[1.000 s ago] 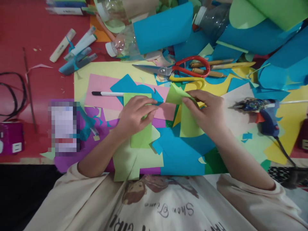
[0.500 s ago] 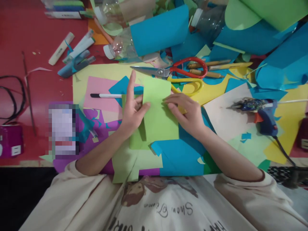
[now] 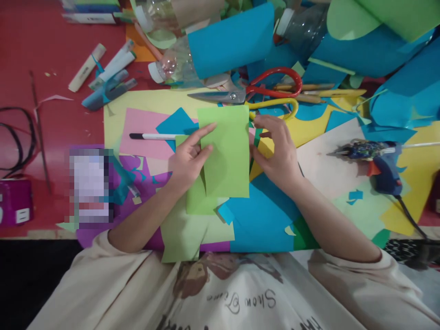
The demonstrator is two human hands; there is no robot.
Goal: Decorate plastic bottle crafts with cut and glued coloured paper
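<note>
A light green sheet of paper (image 3: 227, 156) is held up off the table at the middle of the view. My left hand (image 3: 189, 158) pinches its left side, thumb and index finger on the front. The other left fingertips are partly behind the sheet. Just off the right edge is my right hand (image 3: 278, 149), fingers curved and apart, with nothing in them. Another green paper (image 3: 197, 197) lies beneath the held sheet. Scissors (image 3: 233, 96) with one red and one yellow handle rest beyond it, and a black-capped white pen (image 3: 154, 136) lies to the left.
Plastic bottles, one wrapped in blue paper (image 3: 233, 39), lie at the back. At the right sits a blue glue gun (image 3: 387, 174) with a cord. Markers (image 3: 113, 68) and a phone (image 3: 91, 183) are on the left. Blue paper (image 3: 264, 220) and scraps cover the front.
The green sheet has flattened out and shifted slightly. My left index finger has come down onto it. My right hand has let go of its right side and moved a little right.
</note>
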